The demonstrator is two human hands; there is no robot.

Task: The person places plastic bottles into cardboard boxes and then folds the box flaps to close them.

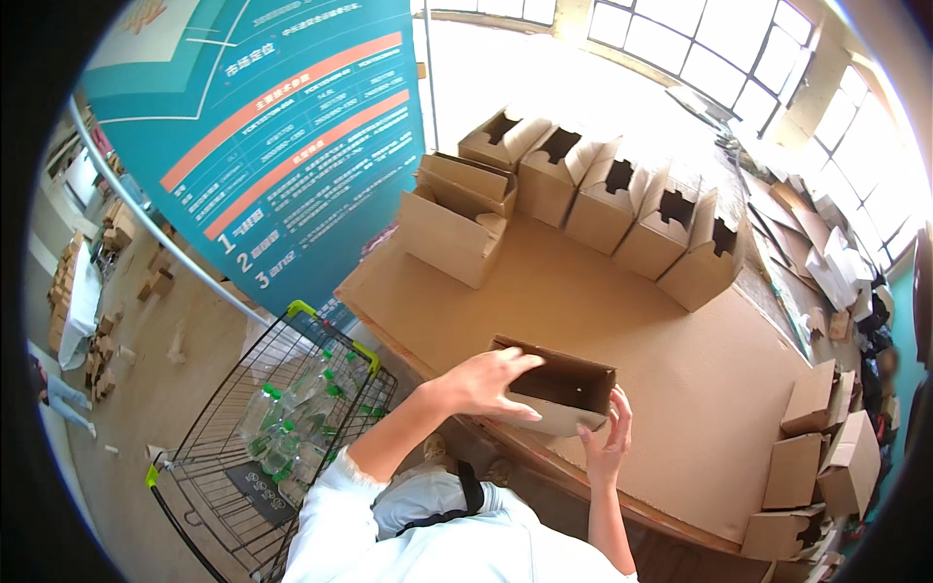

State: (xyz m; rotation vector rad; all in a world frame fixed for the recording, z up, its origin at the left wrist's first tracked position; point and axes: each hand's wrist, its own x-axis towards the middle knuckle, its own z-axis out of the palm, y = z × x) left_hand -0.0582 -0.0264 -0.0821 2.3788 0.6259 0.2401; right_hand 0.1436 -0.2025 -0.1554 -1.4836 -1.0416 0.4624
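Note:
An open-topped brown cardboard box point(556, 419) stands at the near edge of the cardboard-covered table, its dark inside facing up. My left hand point(478, 385) grips its left end, fingers reaching over the rim and thumb along the near wall. At the right end my right hand point(608, 439) holds the box, thumb against the near wall and fingers up the side. The inside looks bare where it shows; part of it lies in shadow.
Several upright cardboard boxes point(595, 209) line the table's far side, near another open box point(449, 236). Left of me is a wire shopping cart point(209, 437) with green-capped clear bottles point(282, 447). A tall teal banner point(282, 126) rises behind it. More boxes point(795, 471) sit at right.

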